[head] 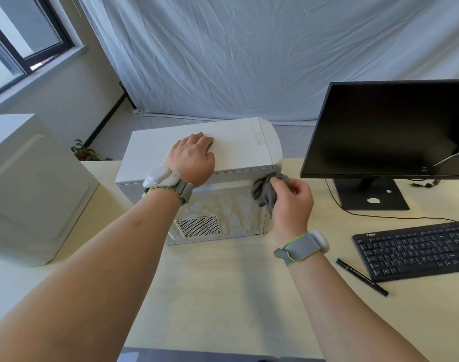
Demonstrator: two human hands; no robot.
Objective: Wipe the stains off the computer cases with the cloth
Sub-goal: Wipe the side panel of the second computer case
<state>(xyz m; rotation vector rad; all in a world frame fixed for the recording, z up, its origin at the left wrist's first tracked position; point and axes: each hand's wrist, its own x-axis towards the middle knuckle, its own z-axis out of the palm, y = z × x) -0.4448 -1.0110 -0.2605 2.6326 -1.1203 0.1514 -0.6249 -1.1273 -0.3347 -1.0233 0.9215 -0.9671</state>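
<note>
Head view: right hand [292, 202] bunching cloth [265, 190], fingertips hidden; left hand [193, 159] flat atop case [239, 150].

Note the matt white panels of the computer case [233, 150], smooth on top; its near side carries yellowish-brown streaky stains [223, 207] and a perforated vent grille [197, 226]. The cloth [266, 192] you grip is grey, soft and crumpled. The desk [210, 283] is a pale, smooth, matt surface. The monitor [385, 126] screen is black and slightly glossy; the keyboard [416, 249] looks like matt black plastic. The backdrop [249, 48] is creased white fabric.
</note>
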